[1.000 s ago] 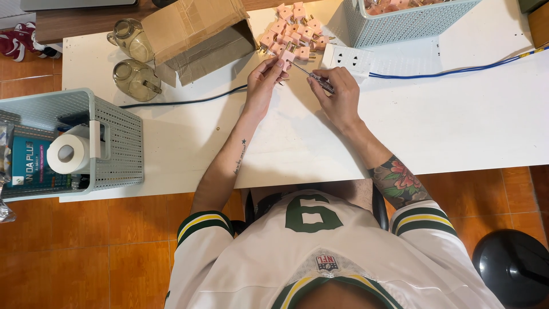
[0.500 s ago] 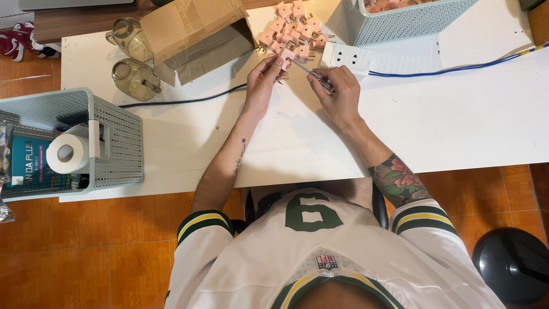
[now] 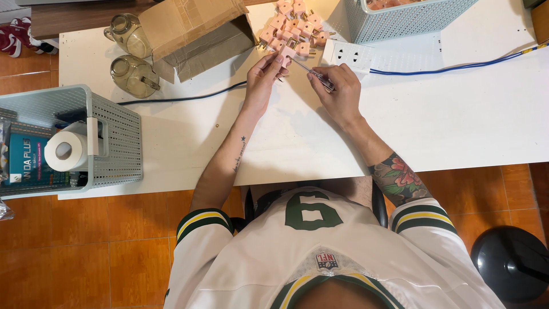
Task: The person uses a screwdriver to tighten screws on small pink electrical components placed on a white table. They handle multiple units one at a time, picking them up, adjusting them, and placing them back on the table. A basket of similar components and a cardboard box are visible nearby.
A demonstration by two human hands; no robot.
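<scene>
My left hand (image 3: 264, 71) pinches a small pink plug adapter (image 3: 285, 54) above the white table (image 3: 446, 120). My right hand (image 3: 342, 86) grips a thin screwdriver (image 3: 313, 74) whose tip points at that adapter. Just beyond both hands lies a heap of several more pink plug adapters (image 3: 291, 26) with metal pins. A white power strip (image 3: 350, 56) lies right of the heap, close to my right hand.
An open cardboard box (image 3: 194, 31) and two glass jugs (image 3: 130, 54) stand at the far left. A pale mesh basket (image 3: 409, 17) holds pink parts at the far right. Another basket (image 3: 111, 140) with a paper roll sits at the left edge. Black and blue cables cross the table.
Both hands stay at the same spot by the heap; the adapter and screwdriver have shifted only slightly between my fingers.
</scene>
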